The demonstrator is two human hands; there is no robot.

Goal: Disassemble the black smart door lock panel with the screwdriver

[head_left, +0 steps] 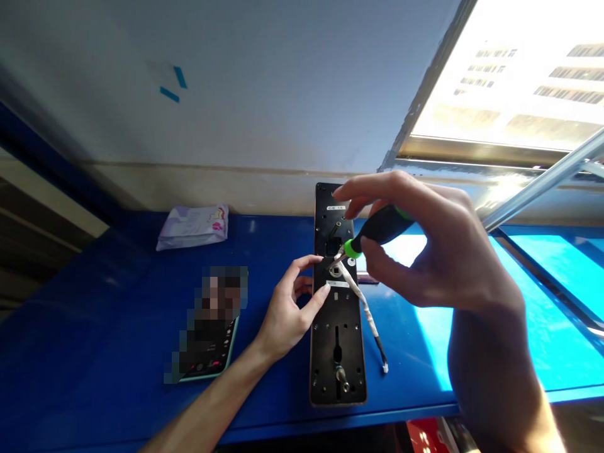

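A long black metal plate (324, 352) lies on the blue table, its length running away from me. White labels, small screws, two metal posts and a square-holed ring show on it. My left hand (289, 311) grips the plate's left edge near the middle, the thumb on its face. In my right hand (425, 245) is a black and green screwdriver (384, 228), held at a slant with its tip low over the plate near the ring. A white-wrapped cable (364, 305) runs from beside the ring over the right edge, ending in a small connector on the table.
On the blue table (117, 302), a phone (212, 333) with a lit, partly pixelated screen lies left of my left hand. A white and purple packet (193, 225) sits farther back, near the wall. A bright window and slanted metal bar (542, 179) are at right. Red items show below the table edge.
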